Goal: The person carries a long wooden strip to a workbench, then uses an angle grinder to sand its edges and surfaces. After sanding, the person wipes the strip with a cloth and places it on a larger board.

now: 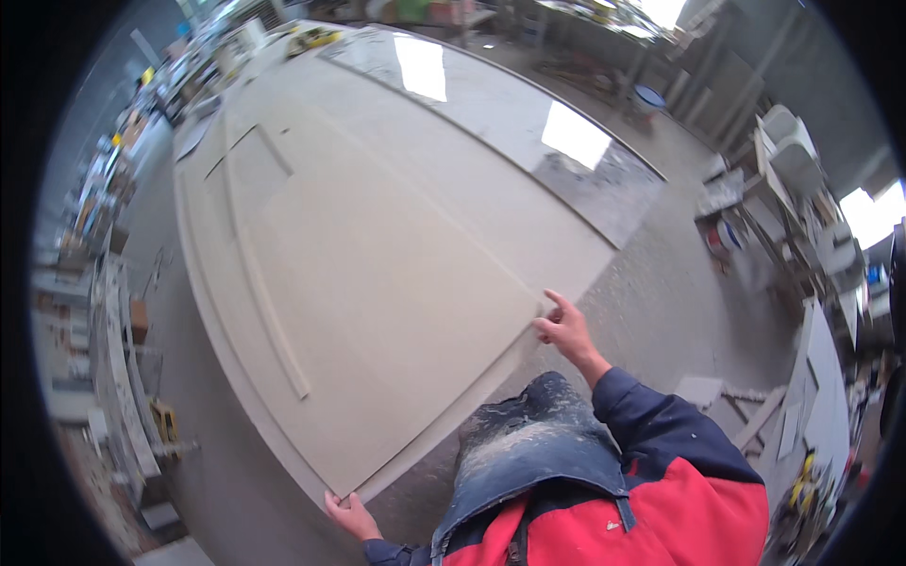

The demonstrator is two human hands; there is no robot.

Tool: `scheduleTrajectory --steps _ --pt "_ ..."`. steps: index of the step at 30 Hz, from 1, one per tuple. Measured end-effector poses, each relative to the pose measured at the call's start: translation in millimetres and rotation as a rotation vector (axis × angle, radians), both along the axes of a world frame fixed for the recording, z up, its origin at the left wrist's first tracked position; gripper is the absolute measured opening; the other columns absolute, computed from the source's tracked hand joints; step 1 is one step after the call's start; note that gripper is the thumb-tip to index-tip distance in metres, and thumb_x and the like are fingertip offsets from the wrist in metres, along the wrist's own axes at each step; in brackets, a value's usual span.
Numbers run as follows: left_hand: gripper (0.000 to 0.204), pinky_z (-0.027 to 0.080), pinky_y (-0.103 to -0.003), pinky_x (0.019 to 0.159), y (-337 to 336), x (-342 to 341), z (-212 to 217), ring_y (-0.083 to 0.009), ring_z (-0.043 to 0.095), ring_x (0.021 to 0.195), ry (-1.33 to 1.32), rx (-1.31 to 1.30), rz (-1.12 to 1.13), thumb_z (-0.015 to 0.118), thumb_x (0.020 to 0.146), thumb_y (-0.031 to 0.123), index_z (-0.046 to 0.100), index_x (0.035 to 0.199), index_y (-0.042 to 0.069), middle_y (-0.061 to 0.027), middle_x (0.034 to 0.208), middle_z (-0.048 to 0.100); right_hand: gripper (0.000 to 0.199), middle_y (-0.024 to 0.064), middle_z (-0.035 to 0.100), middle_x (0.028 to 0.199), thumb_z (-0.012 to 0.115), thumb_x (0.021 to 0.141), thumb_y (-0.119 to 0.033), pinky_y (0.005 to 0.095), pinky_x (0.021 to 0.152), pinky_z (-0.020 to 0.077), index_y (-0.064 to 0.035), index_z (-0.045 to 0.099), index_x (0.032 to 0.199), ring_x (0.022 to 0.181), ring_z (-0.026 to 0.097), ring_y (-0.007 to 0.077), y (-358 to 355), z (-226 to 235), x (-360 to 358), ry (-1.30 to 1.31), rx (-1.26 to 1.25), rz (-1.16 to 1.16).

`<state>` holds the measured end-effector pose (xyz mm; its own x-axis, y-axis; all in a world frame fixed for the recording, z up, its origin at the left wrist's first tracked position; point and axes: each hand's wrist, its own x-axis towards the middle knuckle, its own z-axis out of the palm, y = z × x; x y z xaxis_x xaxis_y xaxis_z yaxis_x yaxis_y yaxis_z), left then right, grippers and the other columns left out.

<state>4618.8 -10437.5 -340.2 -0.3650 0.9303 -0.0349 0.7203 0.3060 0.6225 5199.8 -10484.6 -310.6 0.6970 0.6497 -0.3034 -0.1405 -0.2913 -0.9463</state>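
A large, thin beige sheet (pixel 396 311) lies flat on a big pale worktable (pixel 566 231). My left hand (pixel 351 517) is at the sheet's near left corner, with its fingertips closed on the edge. At the near right corner, my right hand (pixel 564 326) pinches the sheet's edge; its index finger reaches out along the top and the other fingers are curled. On the left part of the sheet rests a long narrow strip (pixel 269 316). Farther up, a thin angled frame-like piece (pixel 266 146) lies beside the strip's far end.
A glossy dark panel (pixel 481 104) reflecting windows covers the table's far right side. Yellow tools (pixel 313 40) sit at the far end. To the right stand buckets (pixel 647 102) and stacked white chairs (pixel 788 141). A cluttered rack (pixel 123 368) runs along the left, across a strip of floor.
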Motion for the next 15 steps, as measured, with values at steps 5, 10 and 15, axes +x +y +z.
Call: scheduleTrajectory --steps 5,10,15 --pt "0.066 0.049 -0.049 0.105 -3.0 -26.6 -32.7 -0.0419 0.058 0.119 0.345 0.146 0.137 0.069 0.092 0.018 0.046 0.149 -0.005 -0.0282 0.133 0.055 0.054 0.0059 0.068 0.081 0.074 0.090 -0.011 0.0299 0.063 0.0570 0.0006 0.060 0.141 0.069 0.068 0.0126 -64.5 -29.1 16.2 0.047 0.006 0.085" --pt "0.056 0.052 -0.050 0.100 -10.1 70.6 -77.6 -0.0434 0.064 0.108 0.434 0.260 -0.084 0.069 0.092 0.026 0.059 0.137 -0.005 -0.0278 0.119 0.065 0.050 0.0070 0.070 0.086 0.074 0.091 -0.019 0.0313 0.067 0.0583 -0.0003 0.064 0.136 0.072 0.070 0.0141 -169.8 -56.7 63.5 0.182 -0.076 0.164" --pt "0.051 0.054 -0.052 0.094 -55.8 237.4 -176.0 -0.0426 0.069 0.102 0.404 -0.502 -0.813 0.063 0.095 0.036 0.066 0.130 -0.001 -0.0271 0.115 0.070 0.051 0.0065 0.071 0.095 0.075 0.092 -0.022 0.0299 0.069 0.0579 -0.0025 0.064 0.138 0.079 0.070 0.0137 -264.0 -50.0 154.9 0.338 -0.102 0.094"
